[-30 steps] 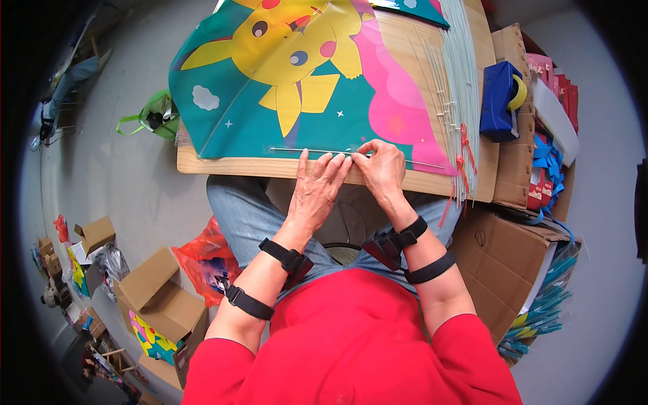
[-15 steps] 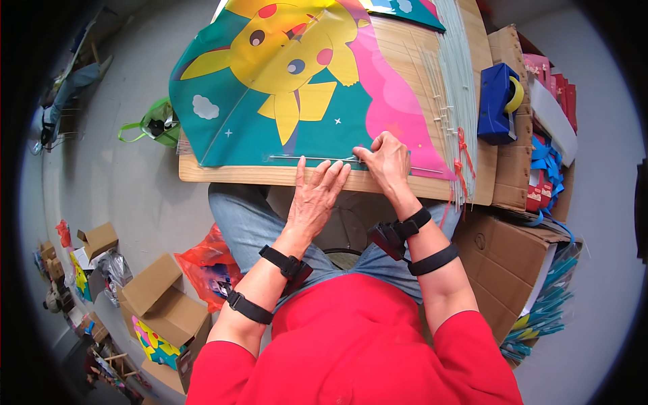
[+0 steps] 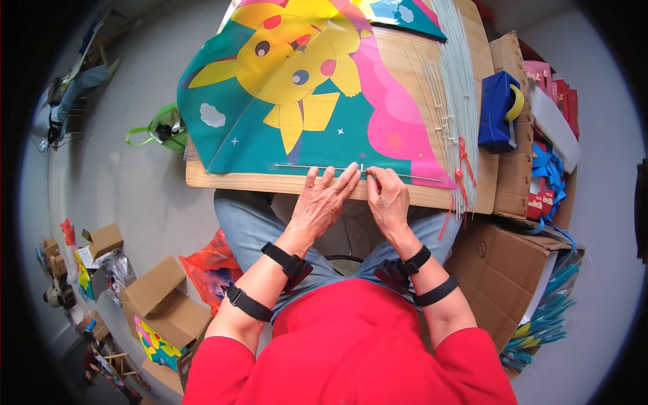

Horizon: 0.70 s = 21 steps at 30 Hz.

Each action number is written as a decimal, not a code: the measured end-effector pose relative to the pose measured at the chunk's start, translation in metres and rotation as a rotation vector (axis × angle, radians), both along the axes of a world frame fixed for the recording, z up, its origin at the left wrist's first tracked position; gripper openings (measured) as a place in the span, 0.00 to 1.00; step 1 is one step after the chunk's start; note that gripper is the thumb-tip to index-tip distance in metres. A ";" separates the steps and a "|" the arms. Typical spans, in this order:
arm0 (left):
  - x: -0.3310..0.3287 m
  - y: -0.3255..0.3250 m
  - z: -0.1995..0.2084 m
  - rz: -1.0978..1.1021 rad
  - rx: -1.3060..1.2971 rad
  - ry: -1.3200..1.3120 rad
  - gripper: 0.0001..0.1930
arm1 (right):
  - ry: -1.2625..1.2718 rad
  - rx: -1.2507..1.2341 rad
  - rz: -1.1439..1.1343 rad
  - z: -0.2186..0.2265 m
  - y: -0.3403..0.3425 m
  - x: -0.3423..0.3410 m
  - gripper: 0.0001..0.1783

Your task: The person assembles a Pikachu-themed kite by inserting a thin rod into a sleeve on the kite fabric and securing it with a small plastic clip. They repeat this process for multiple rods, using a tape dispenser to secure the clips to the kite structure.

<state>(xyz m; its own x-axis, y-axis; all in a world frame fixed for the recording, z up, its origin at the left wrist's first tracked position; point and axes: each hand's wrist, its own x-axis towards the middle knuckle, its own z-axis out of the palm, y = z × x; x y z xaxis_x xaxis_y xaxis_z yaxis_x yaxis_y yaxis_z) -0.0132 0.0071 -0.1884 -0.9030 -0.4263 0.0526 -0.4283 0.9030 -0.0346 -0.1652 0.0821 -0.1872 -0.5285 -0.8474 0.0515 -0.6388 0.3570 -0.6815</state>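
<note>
A printed kite sheet in teal and pink, with a yellow cartoon figure, lies spread over the wooden table. Along its near edge runs a thin pale rod with a small white fitting on it. My left hand rests with outstretched fingers on the rod and sheet edge, its fingertips just left of the fitting. Right of the fitting, my right hand has thumb and fingers pinched at the rod. What lies beneath those fingers is partly hidden.
Many thin rods lie at the table's right, with red ties. Beyond them stands a blue tape dispenser beside an open carton. Another folded printed sheet is at the far edge. A green bag sits left.
My right hand has lowered and turned, its fingertips now close to the rod beside the fitting. My left hand has slid right toward it. The view has shifted slightly.
</note>
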 end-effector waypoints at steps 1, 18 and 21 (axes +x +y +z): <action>0.000 -0.001 0.001 -0.006 -0.015 -0.001 0.34 | 0.011 -0.009 0.006 0.000 0.002 0.001 0.09; 0.049 -0.006 0.000 0.314 0.202 -0.011 0.52 | 0.579 0.113 0.354 -0.007 0.021 -0.001 0.29; 0.083 -0.016 -0.006 0.406 0.196 0.033 0.53 | 0.529 0.171 0.388 -0.009 0.029 -0.003 0.35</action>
<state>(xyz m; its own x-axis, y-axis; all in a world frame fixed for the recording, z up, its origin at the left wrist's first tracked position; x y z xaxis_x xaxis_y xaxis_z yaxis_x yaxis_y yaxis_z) 0.0699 -0.0093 -0.1946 -0.6596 -0.7506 -0.0381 -0.7473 0.6496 0.1398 -0.1680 0.1110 -0.1967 -0.1250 -0.9898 0.0682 -0.9745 0.1096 -0.1960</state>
